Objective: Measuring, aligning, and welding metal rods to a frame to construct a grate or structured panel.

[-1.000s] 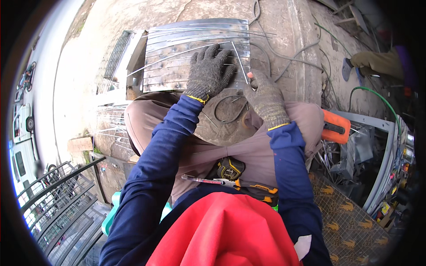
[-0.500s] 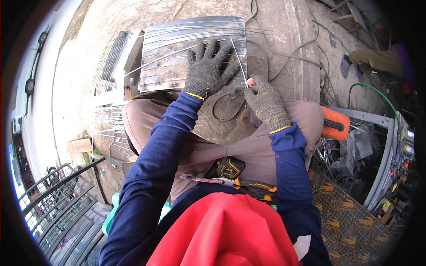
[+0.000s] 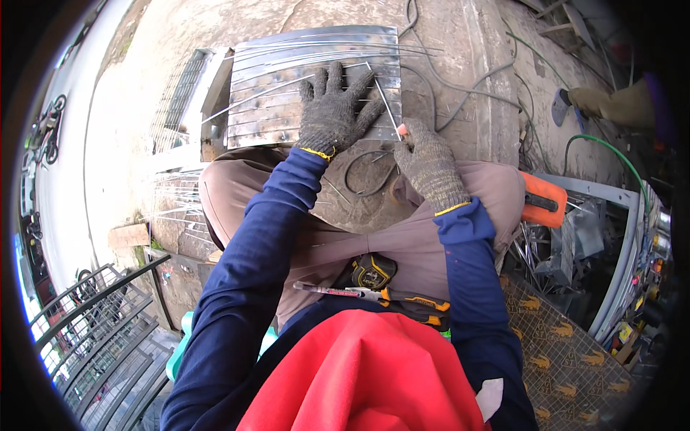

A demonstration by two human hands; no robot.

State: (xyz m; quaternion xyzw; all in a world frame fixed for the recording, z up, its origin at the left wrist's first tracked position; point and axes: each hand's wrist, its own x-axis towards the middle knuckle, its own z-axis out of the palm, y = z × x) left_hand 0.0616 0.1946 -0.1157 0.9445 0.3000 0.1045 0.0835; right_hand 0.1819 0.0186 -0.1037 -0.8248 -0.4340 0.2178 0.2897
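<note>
My left hand [image 3: 328,113], in a grey knit glove, lies with fingers spread over a metal plate [image 3: 248,97]. Under its palm and fingers runs a thin metal rod [image 3: 262,94] that sticks out past the plate's left edge. Near the plate's right side the rod appears to bend sharply toward me. My right hand [image 3: 430,164], gloved too, is closed around the lower end of this slanting stretch, with a bare fingertip showing. Several more thin rods [image 3: 316,47] lie across the far part of the plate, which carries rows of dark marks.
A tape measure [image 3: 374,271], a marker [image 3: 327,289] and orange-handled pliers [image 3: 413,307] rest in my lap. An orange tool [image 3: 543,201] sits by my right knee. Cables [image 3: 474,90] cross the concrete. Another person's leg [image 3: 611,106] is at far right; a metal rack [image 3: 100,337] stands lower left.
The slanting part of the rod has tipped slightly left at its far end. My right hand has shifted a little left with it; my left hand has barely moved.
</note>
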